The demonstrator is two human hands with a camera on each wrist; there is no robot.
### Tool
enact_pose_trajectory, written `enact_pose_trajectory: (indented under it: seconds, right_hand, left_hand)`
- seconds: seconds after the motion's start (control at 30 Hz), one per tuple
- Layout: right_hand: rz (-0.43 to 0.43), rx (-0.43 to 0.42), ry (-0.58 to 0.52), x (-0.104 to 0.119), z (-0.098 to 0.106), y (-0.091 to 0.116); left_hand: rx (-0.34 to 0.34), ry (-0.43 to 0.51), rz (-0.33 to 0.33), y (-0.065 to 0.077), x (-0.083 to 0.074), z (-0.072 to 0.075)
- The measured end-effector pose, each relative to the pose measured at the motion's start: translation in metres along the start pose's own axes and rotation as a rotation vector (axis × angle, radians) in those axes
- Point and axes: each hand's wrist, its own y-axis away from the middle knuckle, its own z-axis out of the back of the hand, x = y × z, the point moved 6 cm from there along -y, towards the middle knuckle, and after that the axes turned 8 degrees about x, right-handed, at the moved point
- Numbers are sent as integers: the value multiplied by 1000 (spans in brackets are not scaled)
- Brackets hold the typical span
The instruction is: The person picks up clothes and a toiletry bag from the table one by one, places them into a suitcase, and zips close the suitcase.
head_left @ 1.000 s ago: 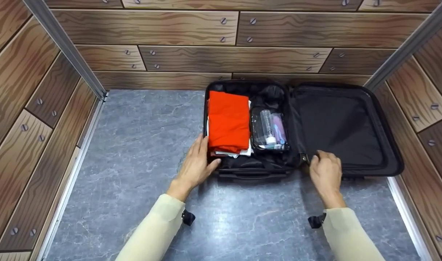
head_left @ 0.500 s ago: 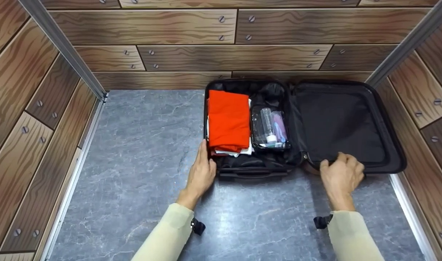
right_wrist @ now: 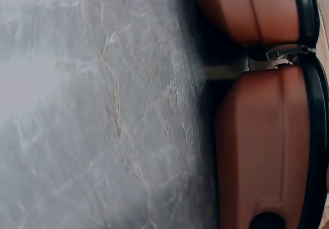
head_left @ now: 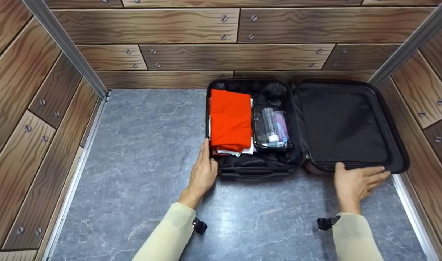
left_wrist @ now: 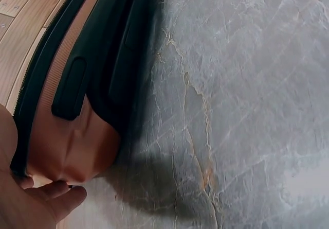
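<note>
An open suitcase (head_left: pixel 255 173) lies on the floor, black inside with a reddish-brown shell (left_wrist: pixel 72 152). My left hand (head_left: pixel 202 175) lies along its near left corner; in the left wrist view the fingers (left_wrist: pixel 64 200) touch the shell at that corner. At the near edge of the lid (head_left: pixel 344 127), my right hand (head_left: pixel 355 183) has its fingers stretched to the right and thumb at the rim. The right wrist view shows the shell (right_wrist: pixel 262 136) and hinge (right_wrist: pixel 282 56). Inside the case lie folded red cloth (head_left: pixel 230 119) and a clear pouch (head_left: pixel 259 132).
White folded cloth (head_left: pixel 239 153) shows beneath the red one. The pouch holds a clear bottle (head_left: pixel 270 125) and a purple item (head_left: pixel 280 125). Wood-patterned walls (head_left: pixel 192 58) surround the grey marbled floor (head_left: pixel 144 145); the lid's right side is near the right wall.
My right hand has moved right along the lid's near edge, and its fingers have straightened. My left hand has drawn in against the case's corner. The suitcase has stayed nearly still.
</note>
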Motion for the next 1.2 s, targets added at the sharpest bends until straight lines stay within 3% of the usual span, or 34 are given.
enact_pose_trajectory:
  seconds: [0.3,0.53,0.7,0.97,1.2]
  right_hand:
    - [-206,133,-314,-13,-6,-1]
    - [-317,182,-597,-17,-10,0]
    - [-340,151,-858,-18,-15,-1]
    - [-331,155,-1151,-15,-20,-2]
    - [-266,162,-1301,-10,-18,-3]
  left_hand:
    - [47,8,25,-1,0,1]
    - [85,17,40,-1,3,0]
    - [101,19,49,-1,5,1]
    - [110,19,45,-1,4,1]
    - [115,4,33,0,6,1]
